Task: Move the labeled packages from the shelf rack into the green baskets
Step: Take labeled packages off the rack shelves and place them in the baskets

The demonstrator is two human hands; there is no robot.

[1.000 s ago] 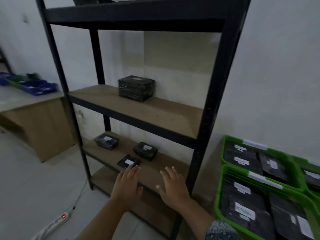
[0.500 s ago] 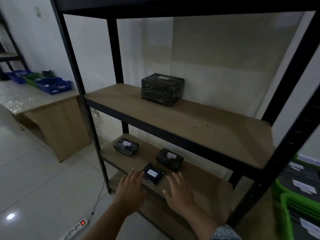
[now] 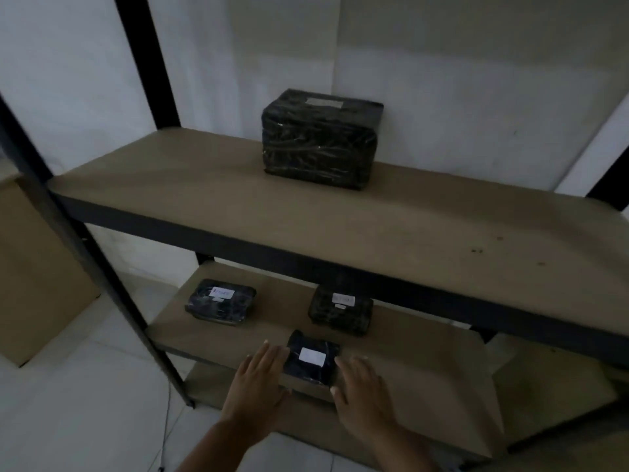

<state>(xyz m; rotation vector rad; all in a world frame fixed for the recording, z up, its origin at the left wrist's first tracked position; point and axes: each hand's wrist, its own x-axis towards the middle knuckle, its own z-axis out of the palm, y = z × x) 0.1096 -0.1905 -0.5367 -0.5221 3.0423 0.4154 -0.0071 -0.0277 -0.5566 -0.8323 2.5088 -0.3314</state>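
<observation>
Shelf rack [image 3: 340,247]: 3 wooden boards visible on a black frame; green baskets not in view.
Large package [image 3: 320,139]: alone at the back edge of the upper board, label on top.
Medium packages: 2 on the lower board, 1 [image 3: 220,301] toward its left edge, 1 [image 3: 340,313] behind centre, labels up for reading.
Small package [image 3: 311,361]: at the front edge of the lower board, nearest to reach, probably next to go.
Left hand [image 3: 257,383]: open, fingers at the package's left side.
Right hand [image 3: 360,390]: open, flanking its right side; nothing gripped yet.
</observation>
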